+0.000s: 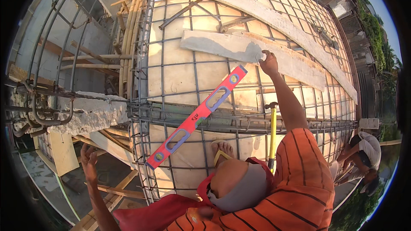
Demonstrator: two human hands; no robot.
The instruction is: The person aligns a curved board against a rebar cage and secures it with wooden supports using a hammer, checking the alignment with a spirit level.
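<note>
My right hand [269,63] reaches out over a grey-stained plank [214,47] lying on the steel bar mesh. Its thumb and fingertips are closed around what looks like a thin piece of wire [257,58]. Off to the left, my left hand [89,161] is raised beside the slab edge with fingers apart and nothing visible in it. A red spirit level [198,119] with blue-rimmed openings rests diagonally across the bars between my hands. Near my right forearm, a hammer [272,134] with a yellow handle stands head up. My sandalled foot [222,149] is on the deck.
A long plank [265,17] crosses the mesh [195,70] farther off. Bundled bars [239,124] run sideways before my foot. Upright bent bars [51,55] and a broken concrete beam [90,113] stand left, above a drop. Another person [361,154] bends at the right.
</note>
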